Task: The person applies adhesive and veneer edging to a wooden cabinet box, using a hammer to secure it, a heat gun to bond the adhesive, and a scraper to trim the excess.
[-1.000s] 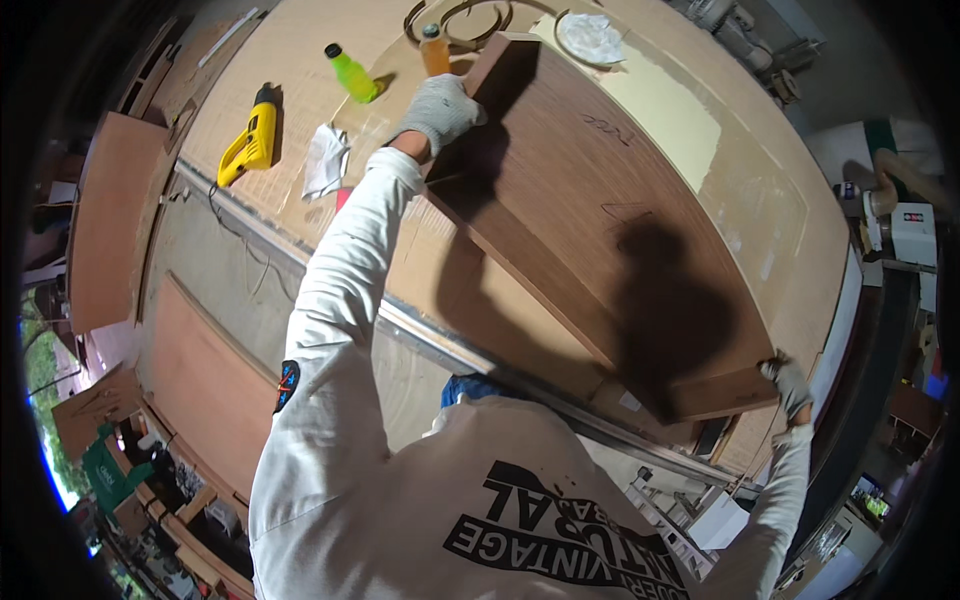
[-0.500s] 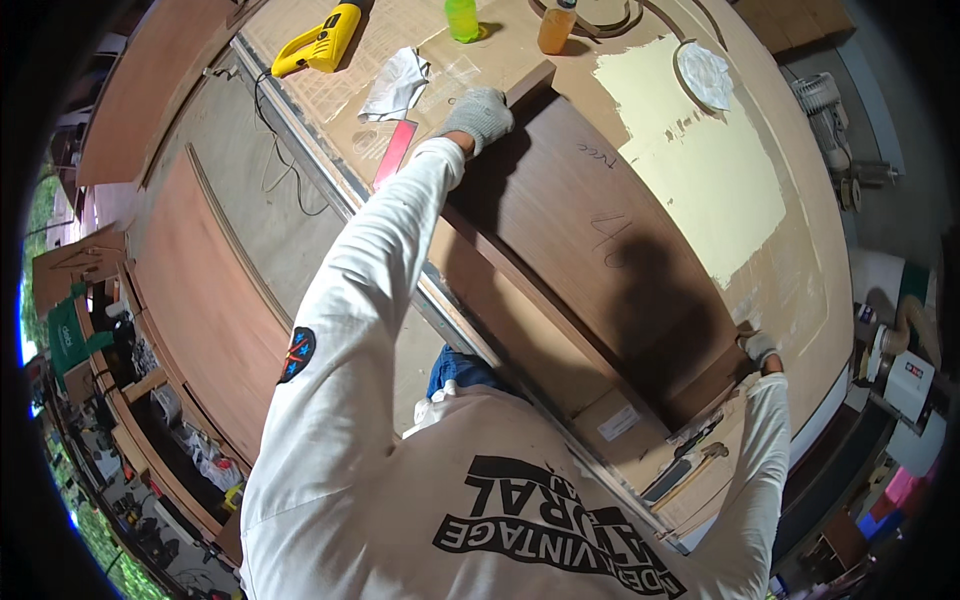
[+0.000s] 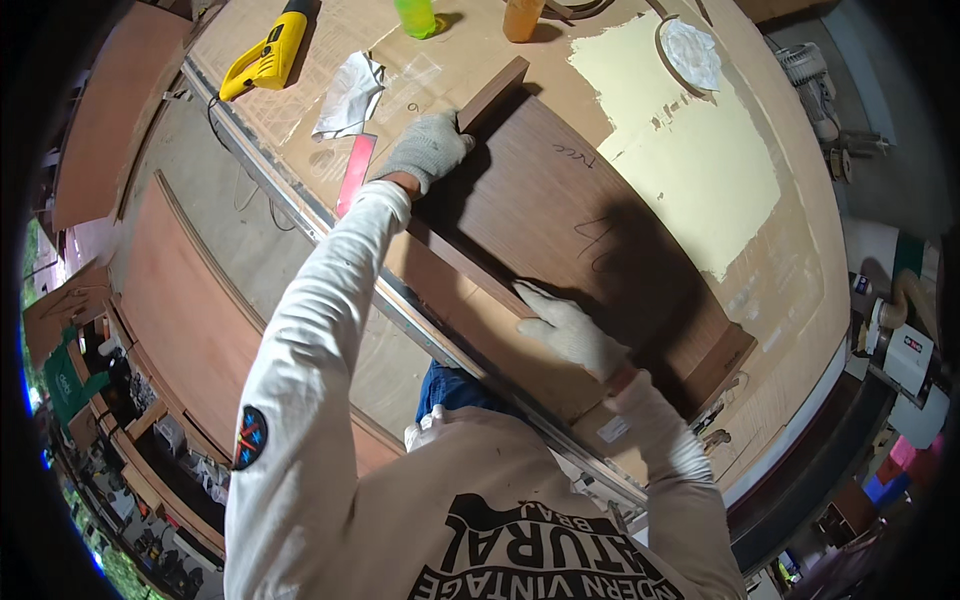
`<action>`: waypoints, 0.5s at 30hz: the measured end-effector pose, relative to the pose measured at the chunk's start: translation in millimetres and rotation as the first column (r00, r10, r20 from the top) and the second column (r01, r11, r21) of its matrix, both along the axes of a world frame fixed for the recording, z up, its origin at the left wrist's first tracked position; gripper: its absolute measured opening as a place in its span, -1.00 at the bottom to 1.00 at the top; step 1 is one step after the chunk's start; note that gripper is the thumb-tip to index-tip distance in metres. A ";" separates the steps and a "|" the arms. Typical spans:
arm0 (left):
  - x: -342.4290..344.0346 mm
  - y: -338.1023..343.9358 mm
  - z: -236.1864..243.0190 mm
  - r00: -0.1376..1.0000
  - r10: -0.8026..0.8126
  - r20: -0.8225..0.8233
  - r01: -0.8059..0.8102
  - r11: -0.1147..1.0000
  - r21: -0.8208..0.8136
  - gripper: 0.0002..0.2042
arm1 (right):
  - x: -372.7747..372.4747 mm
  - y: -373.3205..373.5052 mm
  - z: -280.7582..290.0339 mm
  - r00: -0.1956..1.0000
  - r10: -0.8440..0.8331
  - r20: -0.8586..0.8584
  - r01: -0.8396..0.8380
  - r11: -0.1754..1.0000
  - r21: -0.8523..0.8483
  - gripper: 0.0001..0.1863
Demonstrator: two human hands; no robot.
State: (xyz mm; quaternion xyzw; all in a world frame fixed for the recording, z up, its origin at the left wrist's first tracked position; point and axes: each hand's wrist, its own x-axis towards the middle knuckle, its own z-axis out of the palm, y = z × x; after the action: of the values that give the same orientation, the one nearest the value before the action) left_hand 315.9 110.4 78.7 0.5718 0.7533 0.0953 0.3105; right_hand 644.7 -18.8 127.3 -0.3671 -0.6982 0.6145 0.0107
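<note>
A dark brown wooden panel with raised edge strips (image 3: 530, 185), like a shallow tray, lies at a slant on the worktable. Pencil marks show on its inner face. My left hand (image 3: 428, 152), in a grey knit glove, is closed round the corner at its far left end. On the near long edge strip, my gloved right hand (image 3: 572, 328) grips the wood, fingers over the top and thumb on the outer side. Shadow darkens the panel's right part. A pink strip (image 3: 356, 174) and a crumpled white cloth (image 3: 350, 95) lie beside my left hand.
The worktable (image 3: 790, 330) has a pale cream patch (image 3: 690, 160) beyond the panel. Far back stand a yellow heat gun (image 3: 268, 55), a green bottle (image 3: 416, 15) and an orange bottle (image 3: 522, 18). A white cloth roundel (image 3: 690, 55) sits in a curved strip. A large reddish board (image 3: 185, 290) leans left.
My right hand has left the panel's right end and moved left to its near edge strip. The panel and my left hand appear slightly farther left in view.
</note>
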 end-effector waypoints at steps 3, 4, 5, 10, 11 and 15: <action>3.3 -3.1 3.7 0.999 0.030 -0.016 -0.030 0.999 -0.011 -0.52 | -21.1 -6.5 -20.5 0.989 -0.093 -0.117 0.094 0.996 0.002 -0.39; 5.0 -3.0 4.8 1.000 0.020 -0.010 -0.020 1.000 -0.004 -0.52 | -20.8 -9.0 -28.0 0.981 -0.118 -0.155 0.118 0.993 -0.006 -0.39; 4.0 -2.5 8.1 1.000 0.014 -0.010 -0.014 1.000 0.004 -0.52 | -23.2 -10.6 -27.8 0.982 -0.120 -0.145 0.128 0.990 0.051 -0.41; 4.2 -6.9 13.4 1.000 0.009 -0.014 -0.009 1.000 0.018 -0.60 | -28.6 -25.7 -20.5 0.985 -0.163 -0.065 0.174 0.948 0.266 -0.43; 4.7 -5.0 12.3 1.000 -0.004 -0.008 0.004 1.000 0.022 -0.60 | -27.5 -30.9 -24.6 0.960 -0.246 -0.134 0.273 0.931 0.244 -0.44; 5.7 -8.4 10.2 1.000 0.024 0.018 -0.025 0.999 0.044 -0.58 | -26.1 -36.5 -10.5 0.864 -0.503 -0.030 0.500 0.847 0.180 -0.49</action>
State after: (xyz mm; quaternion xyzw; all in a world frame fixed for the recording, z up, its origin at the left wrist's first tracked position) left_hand 321.6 101.9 88.9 0.5686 0.7551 0.1210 0.3032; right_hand 618.6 -55.2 116.8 -0.5396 -0.6313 0.5208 0.1976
